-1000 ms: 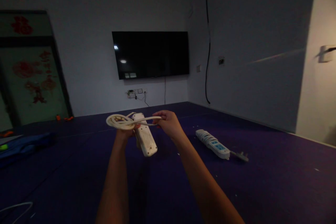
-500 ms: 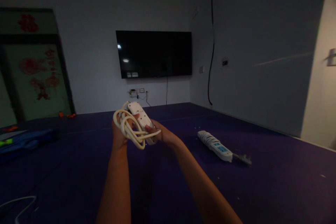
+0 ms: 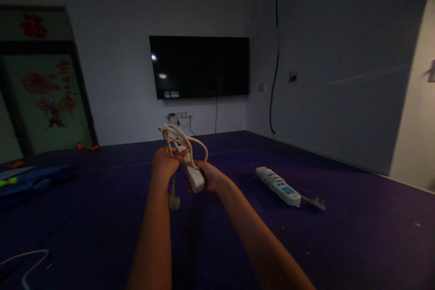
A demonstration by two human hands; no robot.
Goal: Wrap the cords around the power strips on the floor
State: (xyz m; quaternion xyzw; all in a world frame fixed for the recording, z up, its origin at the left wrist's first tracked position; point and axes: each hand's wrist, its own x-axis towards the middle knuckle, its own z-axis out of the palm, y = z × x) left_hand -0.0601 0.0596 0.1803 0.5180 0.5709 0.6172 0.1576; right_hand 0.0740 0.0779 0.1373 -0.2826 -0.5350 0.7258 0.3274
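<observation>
Both my hands hold a white power strip (image 3: 194,177) in front of me, tilted with its near end low. My left hand (image 3: 166,162) grips its far part from the left, thumb across the top. Round the near part, on the right side, my right hand (image 3: 210,176) is closed. The strip's cream cord (image 3: 183,138) loops loosely over its far end and bows out to the right. Below my left hand dangles the plug (image 3: 174,202). A second power strip (image 3: 278,186), its cord wound round it, lies on the purple surface to the right.
The second strip's plug (image 3: 317,203) sticks out on the purple surface (image 3: 217,244). A white cable (image 3: 34,256) lies at the lower left, and blue cloth (image 3: 37,181) at the left. A television (image 3: 200,68) hangs on the far wall; a black cable (image 3: 276,54) runs down the right wall.
The power strip has been turned in my hands. Its cord loops have moved from the left side to above the strip, and the plug now hangs in view below.
</observation>
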